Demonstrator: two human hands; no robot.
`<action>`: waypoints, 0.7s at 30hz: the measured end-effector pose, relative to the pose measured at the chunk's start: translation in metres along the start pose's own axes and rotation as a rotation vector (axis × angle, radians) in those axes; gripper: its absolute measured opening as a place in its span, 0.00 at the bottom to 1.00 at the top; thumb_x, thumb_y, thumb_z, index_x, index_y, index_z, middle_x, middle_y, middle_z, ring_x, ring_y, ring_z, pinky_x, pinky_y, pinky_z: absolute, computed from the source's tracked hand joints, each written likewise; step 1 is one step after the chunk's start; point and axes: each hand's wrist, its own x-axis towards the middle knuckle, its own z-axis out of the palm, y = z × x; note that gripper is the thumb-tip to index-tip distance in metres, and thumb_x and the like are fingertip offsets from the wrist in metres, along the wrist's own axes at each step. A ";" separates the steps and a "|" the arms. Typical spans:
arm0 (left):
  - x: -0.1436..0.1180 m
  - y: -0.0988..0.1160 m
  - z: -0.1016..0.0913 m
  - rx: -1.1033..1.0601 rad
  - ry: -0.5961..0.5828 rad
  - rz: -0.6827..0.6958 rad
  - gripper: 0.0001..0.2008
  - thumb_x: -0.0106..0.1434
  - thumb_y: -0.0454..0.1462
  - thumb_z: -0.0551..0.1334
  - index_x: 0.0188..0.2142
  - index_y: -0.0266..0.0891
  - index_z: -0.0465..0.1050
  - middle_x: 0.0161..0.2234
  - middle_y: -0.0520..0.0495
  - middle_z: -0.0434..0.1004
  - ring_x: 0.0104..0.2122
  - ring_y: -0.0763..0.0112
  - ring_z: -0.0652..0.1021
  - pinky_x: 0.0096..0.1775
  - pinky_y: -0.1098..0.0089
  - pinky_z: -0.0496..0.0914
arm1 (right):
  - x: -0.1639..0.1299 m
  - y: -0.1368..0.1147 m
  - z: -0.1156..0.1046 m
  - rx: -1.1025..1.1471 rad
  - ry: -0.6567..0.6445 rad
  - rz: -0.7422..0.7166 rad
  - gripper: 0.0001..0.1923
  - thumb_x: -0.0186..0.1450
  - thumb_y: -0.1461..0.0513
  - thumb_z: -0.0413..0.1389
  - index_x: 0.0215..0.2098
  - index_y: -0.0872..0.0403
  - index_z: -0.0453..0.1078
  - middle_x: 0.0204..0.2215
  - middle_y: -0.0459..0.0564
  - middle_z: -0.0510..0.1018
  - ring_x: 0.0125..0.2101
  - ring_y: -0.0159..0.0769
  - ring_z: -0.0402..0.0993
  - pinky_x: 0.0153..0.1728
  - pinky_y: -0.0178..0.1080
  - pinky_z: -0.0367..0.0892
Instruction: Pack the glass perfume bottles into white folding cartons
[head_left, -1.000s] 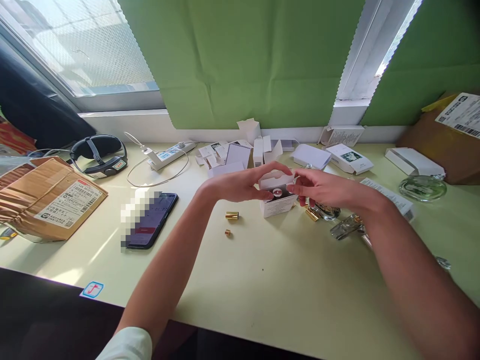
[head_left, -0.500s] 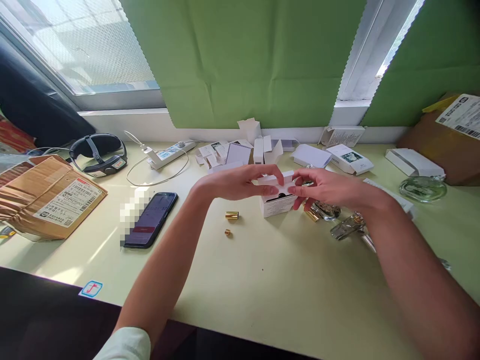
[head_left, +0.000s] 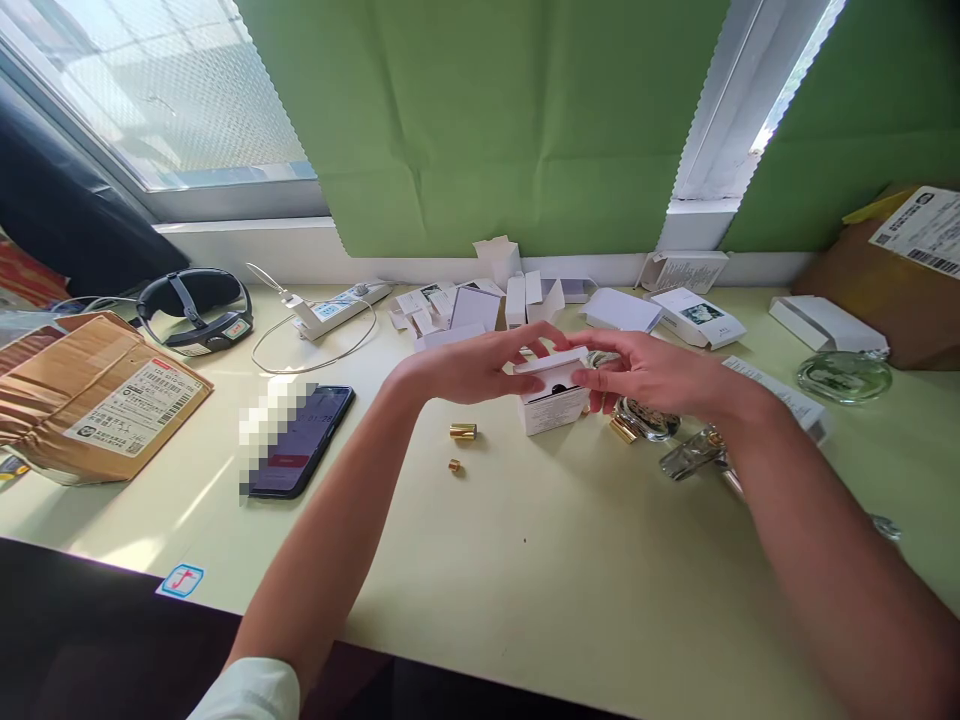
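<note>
Box contents mostly hidden: only a dark gap shows under the top flap of the small white card box (head_left: 553, 398), which stands on the pale table (head_left: 525, 570) betw. both hands; rt forearm runs out of frame, and the clear glass bottles (head_left: 679, 445) just behind the rt wrist are partly covered. L hand (head_left: 469, 365) w/ fingers curled, tips pinching the flap's near-left edge; R hand (head_left: 645, 372) pinches the flap's opp. edge, thumb on top. Two small shiny gold cylinders (head_left: 462, 431) lie just below the L hand, a dark glossy phone (head_left: 304, 438) further out to its left, screen part blurred.

Packing desk (head_left: 525, 560) by window: parcels (head_left: 97, 395), small cartons (head_left: 697, 317) (home office?).
</note>
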 end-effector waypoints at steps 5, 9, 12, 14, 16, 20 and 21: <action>0.000 0.002 0.000 0.101 -0.015 -0.097 0.24 0.68 0.46 0.57 0.62 0.48 0.57 0.51 0.44 0.72 0.44 0.65 0.75 0.40 0.68 0.66 | 0.007 0.004 0.007 -0.050 0.024 -0.004 0.34 0.67 0.45 0.54 0.67 0.48 0.58 0.35 0.51 0.81 0.33 0.39 0.78 0.31 0.38 0.70; 0.000 -0.001 -0.002 0.132 0.006 -0.034 0.21 0.69 0.44 0.56 0.61 0.45 0.59 0.48 0.45 0.74 0.40 0.69 0.74 0.38 0.70 0.64 | 0.003 -0.002 0.012 -0.061 0.070 0.025 0.32 0.67 0.46 0.53 0.66 0.44 0.57 0.36 0.50 0.81 0.34 0.39 0.80 0.34 0.39 0.71; 0.000 -0.007 -0.003 0.111 0.013 -0.011 0.20 0.70 0.44 0.54 0.60 0.45 0.60 0.49 0.45 0.73 0.39 0.70 0.73 0.37 0.72 0.63 | 0.002 -0.004 0.012 -0.045 0.075 -0.011 0.32 0.66 0.45 0.55 0.65 0.41 0.58 0.45 0.51 0.80 0.34 0.39 0.80 0.35 0.40 0.72; 0.001 -0.009 -0.003 0.110 0.027 -0.044 0.21 0.71 0.45 0.54 0.61 0.46 0.60 0.51 0.44 0.72 0.39 0.70 0.73 0.38 0.72 0.63 | 0.005 -0.001 0.011 -0.061 0.064 -0.039 0.33 0.66 0.45 0.56 0.66 0.41 0.57 0.47 0.51 0.79 0.35 0.39 0.80 0.35 0.40 0.72; 0.001 -0.010 -0.003 0.113 0.048 -0.090 0.23 0.69 0.47 0.55 0.62 0.48 0.58 0.53 0.44 0.71 0.42 0.69 0.73 0.39 0.71 0.64 | 0.008 0.003 0.011 -0.108 0.055 -0.060 0.31 0.66 0.47 0.56 0.65 0.43 0.58 0.44 0.51 0.80 0.34 0.39 0.79 0.35 0.41 0.72; 0.000 -0.002 -0.004 0.139 0.023 -0.134 0.25 0.66 0.48 0.58 0.60 0.47 0.61 0.48 0.45 0.74 0.38 0.69 0.73 0.36 0.72 0.63 | 0.009 0.005 0.013 -0.163 0.048 -0.075 0.23 0.68 0.52 0.54 0.59 0.47 0.64 0.34 0.50 0.81 0.34 0.41 0.79 0.33 0.40 0.70; -0.001 0.000 -0.004 0.155 0.011 -0.136 0.23 0.67 0.48 0.58 0.59 0.46 0.62 0.45 0.46 0.75 0.35 0.70 0.72 0.35 0.72 0.62 | 0.008 0.004 0.013 -0.168 0.045 -0.064 0.21 0.68 0.53 0.54 0.58 0.47 0.65 0.34 0.50 0.81 0.35 0.42 0.79 0.32 0.40 0.70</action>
